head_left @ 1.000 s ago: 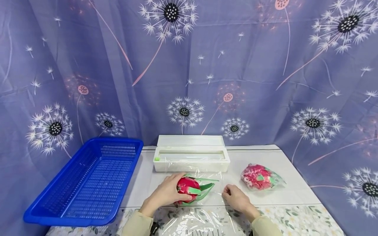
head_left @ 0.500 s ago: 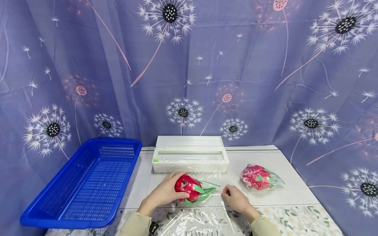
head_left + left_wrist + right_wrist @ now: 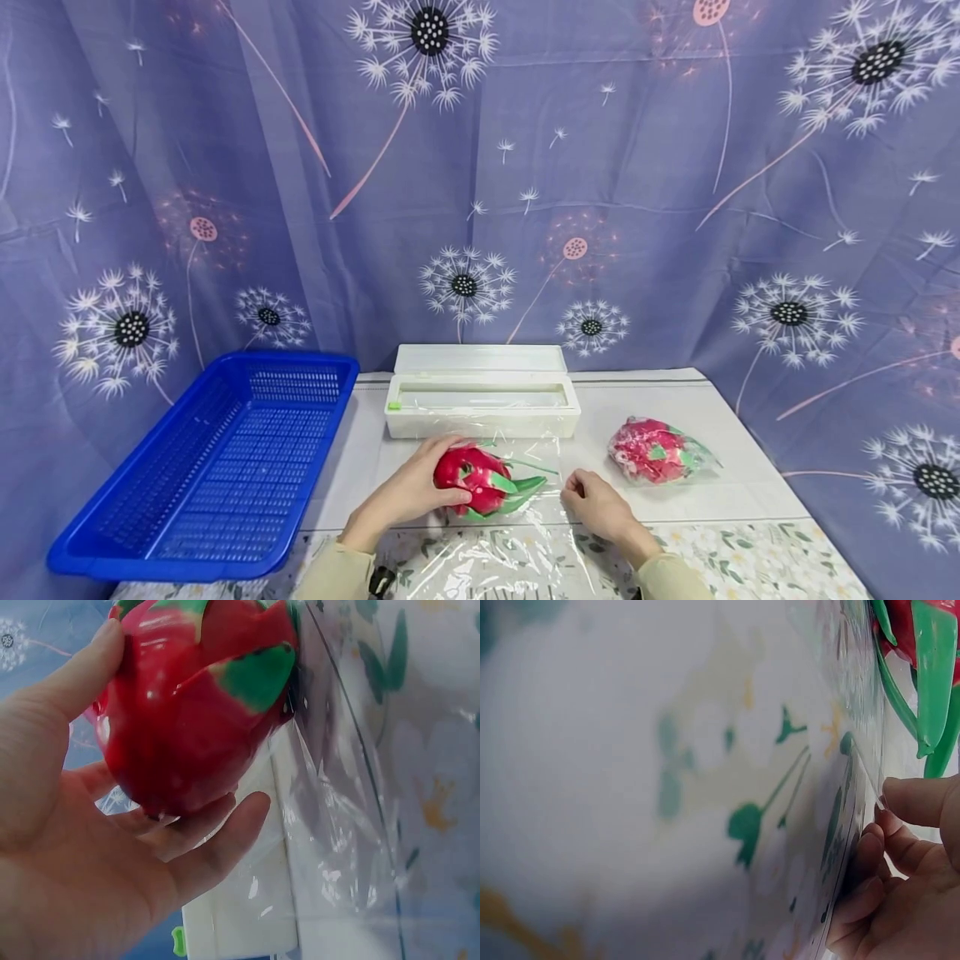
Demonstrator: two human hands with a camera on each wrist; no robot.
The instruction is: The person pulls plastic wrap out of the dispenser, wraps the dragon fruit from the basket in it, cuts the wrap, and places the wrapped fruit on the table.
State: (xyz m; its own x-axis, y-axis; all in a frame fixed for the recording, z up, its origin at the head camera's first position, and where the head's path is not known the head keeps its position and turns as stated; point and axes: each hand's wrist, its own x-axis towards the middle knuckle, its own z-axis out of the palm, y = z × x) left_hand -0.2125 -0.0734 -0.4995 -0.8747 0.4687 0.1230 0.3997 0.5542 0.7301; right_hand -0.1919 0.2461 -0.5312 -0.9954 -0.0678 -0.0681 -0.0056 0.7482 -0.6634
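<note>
My left hand [image 3: 411, 487] grips a red dragon fruit [image 3: 480, 479] with green leaf tips pointing right, its thumb on the near side. In the left wrist view the smooth red skin of the dragon fruit [image 3: 180, 712] sits between thumb and fingers. Under the fruit, clear plastic wrap [image 3: 510, 554] stretches from a white wrap dispenser [image 3: 483, 425] toward the front. My right hand [image 3: 600, 504] pinches the right edge of this wrap between thumb and forefinger, as the right wrist view shows. Farther right lies another dragon fruit [image 3: 652, 452], wrapped in film.
A blue plastic basket [image 3: 247, 475] stands on the left. The dispenser's lid [image 3: 480, 360] is raised at the back, with a green slider [image 3: 394, 407] at its left end. A floral cloth [image 3: 757, 554] covers the table front; a purple dandelion curtain [image 3: 637, 167] hangs behind.
My left hand has turned the dragon fruit so its rounded end shows more, and shifted it a little left. The right hand keeps its place at the wrap's edge.
</note>
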